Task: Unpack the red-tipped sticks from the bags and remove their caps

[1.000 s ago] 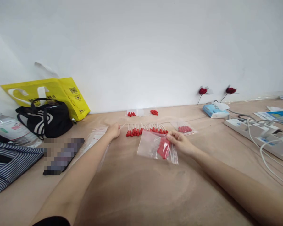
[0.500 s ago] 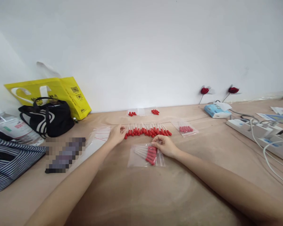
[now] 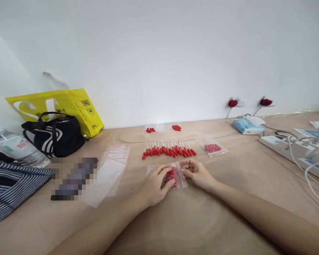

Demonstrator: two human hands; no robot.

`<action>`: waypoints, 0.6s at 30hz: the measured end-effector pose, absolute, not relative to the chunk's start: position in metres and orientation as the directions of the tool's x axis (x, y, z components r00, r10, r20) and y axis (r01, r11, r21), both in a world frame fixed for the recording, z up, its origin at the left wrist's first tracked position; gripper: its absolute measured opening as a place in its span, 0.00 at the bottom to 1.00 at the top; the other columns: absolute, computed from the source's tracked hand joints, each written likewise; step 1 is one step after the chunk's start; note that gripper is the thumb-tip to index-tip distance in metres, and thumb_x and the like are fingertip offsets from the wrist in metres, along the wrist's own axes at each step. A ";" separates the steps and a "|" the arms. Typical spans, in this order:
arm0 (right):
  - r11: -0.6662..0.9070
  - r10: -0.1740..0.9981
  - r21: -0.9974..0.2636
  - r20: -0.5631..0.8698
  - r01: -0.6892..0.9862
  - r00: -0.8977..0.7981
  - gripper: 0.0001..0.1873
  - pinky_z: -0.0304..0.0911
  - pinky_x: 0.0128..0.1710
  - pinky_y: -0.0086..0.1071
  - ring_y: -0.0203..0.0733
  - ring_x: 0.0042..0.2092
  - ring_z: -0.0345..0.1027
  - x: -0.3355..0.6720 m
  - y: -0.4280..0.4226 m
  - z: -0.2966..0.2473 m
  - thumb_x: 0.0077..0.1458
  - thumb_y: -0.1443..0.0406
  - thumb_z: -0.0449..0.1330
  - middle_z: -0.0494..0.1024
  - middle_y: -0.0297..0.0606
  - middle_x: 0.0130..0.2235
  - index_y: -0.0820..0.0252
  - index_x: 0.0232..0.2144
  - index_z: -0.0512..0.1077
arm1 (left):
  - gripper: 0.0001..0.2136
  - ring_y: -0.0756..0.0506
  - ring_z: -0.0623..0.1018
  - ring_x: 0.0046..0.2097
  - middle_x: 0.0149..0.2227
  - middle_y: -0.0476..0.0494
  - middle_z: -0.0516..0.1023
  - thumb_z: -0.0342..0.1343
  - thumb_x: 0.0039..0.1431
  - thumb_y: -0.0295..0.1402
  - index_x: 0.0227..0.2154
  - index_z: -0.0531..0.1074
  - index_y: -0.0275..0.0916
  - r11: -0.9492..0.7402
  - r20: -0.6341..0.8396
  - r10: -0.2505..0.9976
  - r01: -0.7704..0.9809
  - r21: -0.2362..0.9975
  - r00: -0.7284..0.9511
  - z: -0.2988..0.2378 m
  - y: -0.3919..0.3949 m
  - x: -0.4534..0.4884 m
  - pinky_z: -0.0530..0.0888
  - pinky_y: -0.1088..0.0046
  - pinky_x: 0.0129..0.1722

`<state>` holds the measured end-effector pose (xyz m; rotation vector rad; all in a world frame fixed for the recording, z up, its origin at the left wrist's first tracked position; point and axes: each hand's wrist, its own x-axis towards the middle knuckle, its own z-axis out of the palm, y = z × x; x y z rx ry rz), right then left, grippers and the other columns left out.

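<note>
A clear zip bag [image 3: 178, 179] with red-tipped sticks in it lies flat on the table before me. My left hand [image 3: 158, 184] covers much of it, thumb and fingers closed round the red heads through the plastic. At the bag's right edge, by the zip strip, the fingers of my right hand [image 3: 198, 173] are curled and pinch the plastic. Just beyond lies a row of loose red-tipped sticks [image 3: 170, 149], pale ends pointing away. To the left are spread flat zip bags [image 3: 108, 173] with red lines.
Another filled bag [image 3: 213, 147] lies to the right, with more red-tipped sticks [image 3: 177, 128] in bags by the wall. A yellow bag [image 3: 87, 117], a black bag [image 3: 66, 136] and a striped pouch [image 3: 16, 184] stand left. Tissues [image 3: 247, 126] and a power strip [image 3: 295, 156] lie right.
My left hand has come from the left end of the stick row down onto the filled bag. My right hand has shifted from the red heads to the bag's right edge.
</note>
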<state>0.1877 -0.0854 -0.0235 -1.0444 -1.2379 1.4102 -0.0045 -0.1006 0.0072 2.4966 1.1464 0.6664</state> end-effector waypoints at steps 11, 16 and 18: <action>-0.032 0.982 -0.999 -0.023 -0.044 -0.188 0.19 0.62 0.25 0.28 0.32 0.22 0.65 0.182 -0.085 -0.018 0.39 0.60 0.63 0.70 0.27 0.20 0.60 0.33 0.62 | 0.10 0.47 0.71 0.40 0.38 0.44 0.69 0.48 0.55 0.32 0.40 0.68 0.38 -0.632 0.369 0.775 0.607 0.482 0.513 0.007 -0.084 0.008 0.68 0.68 0.42; -0.093 0.976 -0.992 -0.075 -0.081 -0.206 0.19 0.65 0.26 0.29 0.34 0.24 0.68 0.183 -0.084 -0.019 0.40 0.61 0.62 0.71 0.27 0.21 0.60 0.35 0.61 | 0.11 0.47 0.71 0.39 0.37 0.44 0.70 0.48 0.54 0.29 0.41 0.69 0.38 -0.665 0.398 0.745 0.551 0.505 0.535 0.004 -0.079 0.012 0.69 0.69 0.41; -0.084 0.977 -0.994 -0.069 -0.066 -0.204 0.20 0.65 0.26 0.29 0.34 0.24 0.68 0.183 -0.085 -0.018 0.39 0.62 0.63 0.71 0.27 0.21 0.60 0.35 0.61 | 0.12 0.47 0.71 0.40 0.37 0.44 0.70 0.48 0.54 0.28 0.41 0.69 0.38 -0.685 0.402 0.726 0.540 0.488 0.558 0.004 -0.079 0.013 0.68 0.68 0.42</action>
